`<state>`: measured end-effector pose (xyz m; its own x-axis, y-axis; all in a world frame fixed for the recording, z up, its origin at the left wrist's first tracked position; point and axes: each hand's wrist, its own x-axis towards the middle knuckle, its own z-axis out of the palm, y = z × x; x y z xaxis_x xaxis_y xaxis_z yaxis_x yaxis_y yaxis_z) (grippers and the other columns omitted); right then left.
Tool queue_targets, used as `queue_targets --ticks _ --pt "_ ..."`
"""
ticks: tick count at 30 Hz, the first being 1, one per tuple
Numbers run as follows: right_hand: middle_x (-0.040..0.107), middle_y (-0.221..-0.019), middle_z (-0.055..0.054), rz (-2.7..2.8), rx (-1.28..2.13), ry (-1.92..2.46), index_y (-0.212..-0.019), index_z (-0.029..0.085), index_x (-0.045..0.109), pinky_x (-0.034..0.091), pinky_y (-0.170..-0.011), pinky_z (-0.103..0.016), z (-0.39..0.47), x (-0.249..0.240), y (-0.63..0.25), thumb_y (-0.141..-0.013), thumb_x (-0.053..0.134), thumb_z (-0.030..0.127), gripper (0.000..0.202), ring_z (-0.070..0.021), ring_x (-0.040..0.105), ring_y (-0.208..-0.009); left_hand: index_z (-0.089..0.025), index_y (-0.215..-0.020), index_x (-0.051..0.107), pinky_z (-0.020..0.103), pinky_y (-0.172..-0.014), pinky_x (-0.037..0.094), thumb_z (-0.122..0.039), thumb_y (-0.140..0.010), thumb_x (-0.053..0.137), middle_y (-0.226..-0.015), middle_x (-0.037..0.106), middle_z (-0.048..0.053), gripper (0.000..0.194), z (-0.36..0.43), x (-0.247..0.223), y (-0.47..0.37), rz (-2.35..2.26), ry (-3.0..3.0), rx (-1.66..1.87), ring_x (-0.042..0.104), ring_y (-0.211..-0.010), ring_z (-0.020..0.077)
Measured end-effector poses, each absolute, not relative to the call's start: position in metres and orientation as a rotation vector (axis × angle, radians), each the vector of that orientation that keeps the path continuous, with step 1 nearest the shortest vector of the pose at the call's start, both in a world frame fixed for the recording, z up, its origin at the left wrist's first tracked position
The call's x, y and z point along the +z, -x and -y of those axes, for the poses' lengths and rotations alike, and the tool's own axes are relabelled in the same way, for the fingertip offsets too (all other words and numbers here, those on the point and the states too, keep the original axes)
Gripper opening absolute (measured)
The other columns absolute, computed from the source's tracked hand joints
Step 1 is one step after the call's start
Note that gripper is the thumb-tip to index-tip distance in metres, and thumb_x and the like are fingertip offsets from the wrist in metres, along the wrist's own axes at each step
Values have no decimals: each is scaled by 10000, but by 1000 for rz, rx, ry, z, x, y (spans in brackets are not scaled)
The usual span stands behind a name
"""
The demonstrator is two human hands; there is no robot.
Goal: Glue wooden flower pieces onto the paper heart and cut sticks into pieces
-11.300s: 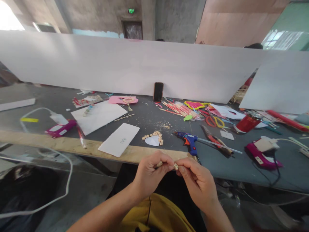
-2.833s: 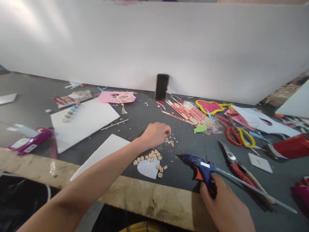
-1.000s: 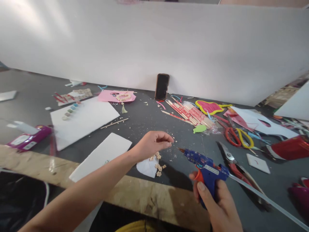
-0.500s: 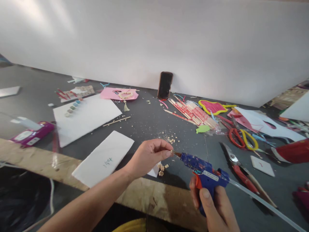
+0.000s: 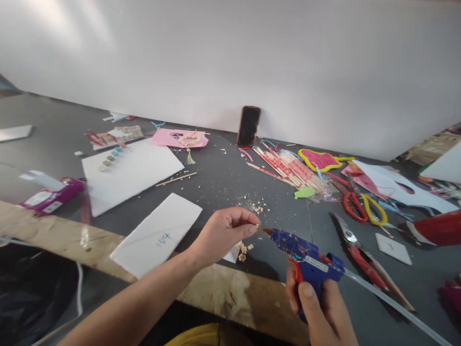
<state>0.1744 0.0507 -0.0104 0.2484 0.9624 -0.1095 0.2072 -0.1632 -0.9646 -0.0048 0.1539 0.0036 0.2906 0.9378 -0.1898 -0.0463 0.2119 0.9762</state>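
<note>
My right hand [image 5: 320,300] is wrapped round the handle of a blue hot glue gun [image 5: 306,257], with a finger at its orange trigger. A clear glue stick [image 5: 392,305] sticks out of the gun's back. My left hand [image 5: 228,233] is closed in a pinch on a tiny pale piece [image 5: 258,227], too small to name for sure. The gun's nozzle [image 5: 265,231] is right at that piece. Just below my left hand lie several small tan wooden bits [image 5: 243,250], beside a white paper scrap [image 5: 232,253]. Pale crumbs [image 5: 256,205] are scattered beyond my fingertips.
A white foam board marked 154 [image 5: 162,233] lies left of my hands. Pliers-like cutters [image 5: 367,264], scissors [image 5: 364,207] and patterned sticks [image 5: 284,166] lie to the right. A phone [image 5: 248,126] leans on the wall behind. A purple tool [image 5: 54,196] sits far left.
The whole view has shifted slightly, so things appear a little to the right. Both hands keep the same hold, with the nozzle still at the small piece.
</note>
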Motion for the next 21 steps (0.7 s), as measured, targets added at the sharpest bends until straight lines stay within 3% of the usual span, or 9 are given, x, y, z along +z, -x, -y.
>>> queue_targets --ticks 15,21 --pt "550 -610 1 1157 1015 1601 -845 205 544 435 -570 -248 -49 -13 -176 -848 468 489 294 -132 507 -556 -168 -807 646 215 -632 422 -240 -743 640 -724 622 -8 97 -152 0 7 -1064 -1156 900 537 -653 98" --pt "564 -587 15 1280 1021 1523 -930 210 552 429 -524 -227 -56 -12 -190 -871 439 456 277 -120 512 -520 -160 -791 638 213 -670 436 -220 -748 642 -737 654 5 74 -152 -1 10 -1039 -1118 926 591 -717 114"
